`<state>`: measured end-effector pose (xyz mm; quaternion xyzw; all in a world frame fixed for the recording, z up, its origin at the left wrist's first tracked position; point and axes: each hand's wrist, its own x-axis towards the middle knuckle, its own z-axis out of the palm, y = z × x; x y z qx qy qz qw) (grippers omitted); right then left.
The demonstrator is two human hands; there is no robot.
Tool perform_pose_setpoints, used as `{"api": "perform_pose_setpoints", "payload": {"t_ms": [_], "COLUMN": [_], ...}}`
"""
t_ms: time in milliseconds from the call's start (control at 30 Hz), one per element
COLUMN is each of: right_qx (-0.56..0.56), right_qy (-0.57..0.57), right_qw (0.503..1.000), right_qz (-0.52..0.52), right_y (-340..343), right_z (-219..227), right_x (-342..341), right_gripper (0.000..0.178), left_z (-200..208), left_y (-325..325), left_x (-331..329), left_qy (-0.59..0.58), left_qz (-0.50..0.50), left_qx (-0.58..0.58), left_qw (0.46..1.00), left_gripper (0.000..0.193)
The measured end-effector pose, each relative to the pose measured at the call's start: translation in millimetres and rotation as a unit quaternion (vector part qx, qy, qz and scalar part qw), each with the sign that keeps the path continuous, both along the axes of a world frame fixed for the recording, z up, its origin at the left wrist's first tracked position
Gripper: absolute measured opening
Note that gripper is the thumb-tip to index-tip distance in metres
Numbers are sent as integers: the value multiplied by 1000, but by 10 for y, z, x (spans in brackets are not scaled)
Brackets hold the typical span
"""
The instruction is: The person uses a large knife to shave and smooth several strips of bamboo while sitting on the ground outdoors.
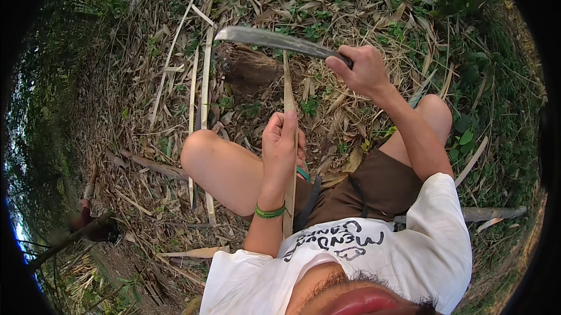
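Note:
My right hand (363,71) is closed round the dark handle of a machete (274,39). Its long, slightly curved blade points left, above a wooden stump (248,68) on the ground. My left hand (280,142) grips a long, pale split bamboo strip (288,90), thumb laid along it. The strip's far end reaches up close to the blade, beside the stump; whether the two touch I cannot tell. Its near end runs back past my left wrist, which wears a green band, toward my white shirt.
Several long pale bamboo strips (206,81) lie to the left of the stump, passing by my left knee. Dry leaves and green plants cover the ground. A branch (155,166) lies at the left, and a pole (494,214) at the right. A blurred dark shape (99,227) is far left.

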<state>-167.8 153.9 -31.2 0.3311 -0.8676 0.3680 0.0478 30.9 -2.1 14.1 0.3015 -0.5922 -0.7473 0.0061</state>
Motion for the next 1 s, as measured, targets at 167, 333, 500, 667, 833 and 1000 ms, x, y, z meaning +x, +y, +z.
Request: {"api": "perform_pose_setpoints", "payload": {"t_ms": [167, 333, 500, 667, 833, 1000], "right_qx": [36, 43, 81, 76, 130, -254], "right_qy": [125, 168, 193, 209, -171, -303], "right_qw": [990, 983, 976, 973, 939, 890], "right_qz": [58, 56, 55, 64, -270, -229], "right_y": [-227, -204, -119, -111, 482, 354], "right_z": [-7, -100, -244, -371, -843, -403], "right_x": [201, -23, -207, -313, -1029, -1069], "right_gripper": [70, 69, 72, 75, 76, 63], "left_z": [5, -22, -56, -46, 347, 319], "left_y": [121, 131, 118, 82, 50, -239], "left_x": [-73, -46, -63, -99, 609, 270], "left_qy": [-14, 5, -10, -37, 30, 59], "left_qz": [8, -5, -18, -30, -40, -47], "left_qx": [-91, -101, -41, 4, 83, 104], "left_qw": [996, 995, 999, 999, 995, 992], "left_gripper": [34, 34, 34, 35, 30, 30]}}
